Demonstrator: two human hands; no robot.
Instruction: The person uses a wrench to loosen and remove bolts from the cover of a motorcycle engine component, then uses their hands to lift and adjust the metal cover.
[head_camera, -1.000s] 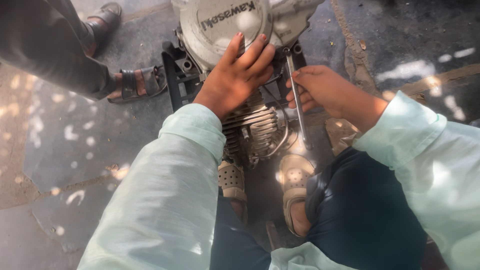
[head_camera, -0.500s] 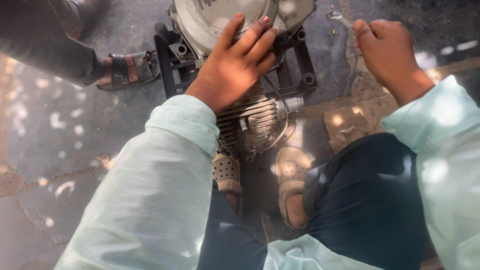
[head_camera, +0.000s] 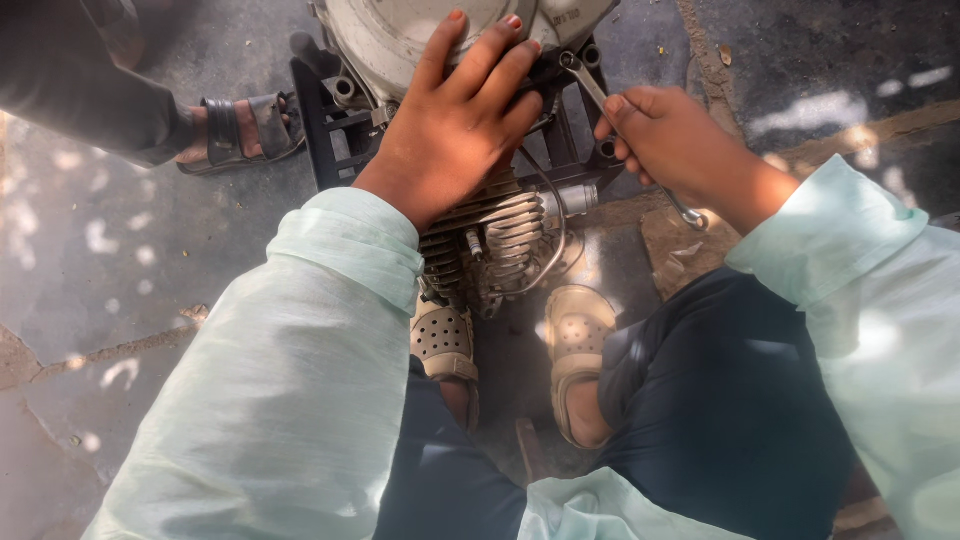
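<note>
My left hand (head_camera: 455, 130) lies flat and spread on the engine (head_camera: 470, 60), steadying it in its black stand (head_camera: 330, 130) on the floor; my right hand (head_camera: 670, 140) grips a ring spanner (head_camera: 590, 85), its ring at the casing's upper edge.

Pale mint sleeves (head_camera: 300, 400) are worn with navy trousers (head_camera: 740, 400); beige perforated sandals (head_camera: 580, 335), a silver spanner (head_camera: 590, 85) and a grey engine (head_camera: 500, 235) are seen.

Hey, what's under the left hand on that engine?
The left hand lies flat on the engine's pale round cover. Finned cylinder shows below the wrist. The cover surface beneath the palm is hidden.
</note>
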